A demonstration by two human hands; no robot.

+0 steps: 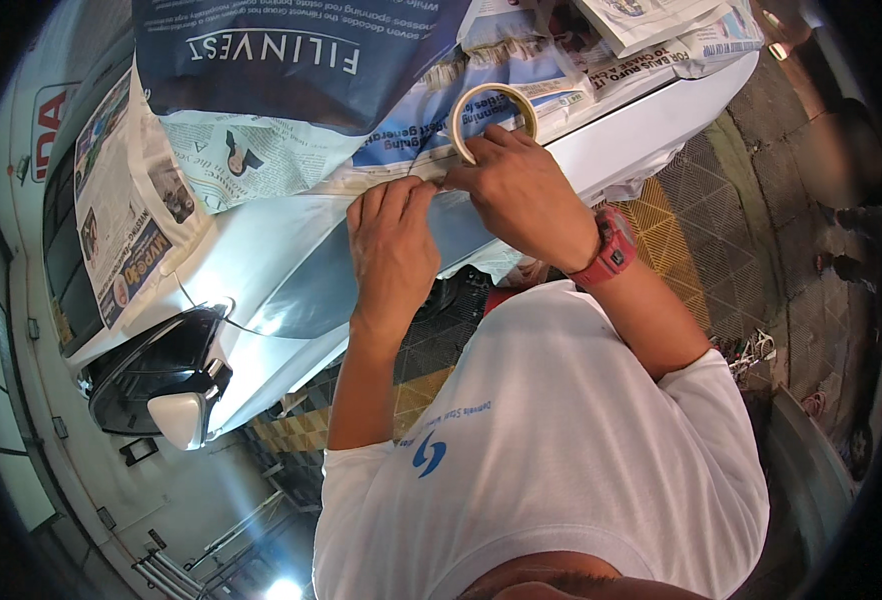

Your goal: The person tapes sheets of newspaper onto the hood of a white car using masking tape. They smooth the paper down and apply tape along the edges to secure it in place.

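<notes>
My right hand (526, 195) has its fingers closed round a roll of masking tape (455, 128), which stands on edge above the car's masked border. Beside it, almost fingertip to fingertip, my left hand (396, 245) presses its fingers together at the lower edge of the newspaper (251, 165); what lies under those fingertips is hidden. This paper covers the upper part of a car, and a white and grey body panel (316, 280) shows bare below it. On my right wrist sits a red watch (613, 245).
A side mirror (176, 418) with a white cap juts from the car at left. More newspaper (651, 25) covers the car at the far right, above a white panel (641, 135). Yellow and dark floor grating (666, 225) lies to the right. A lamp (283, 588) shines at the bottom.
</notes>
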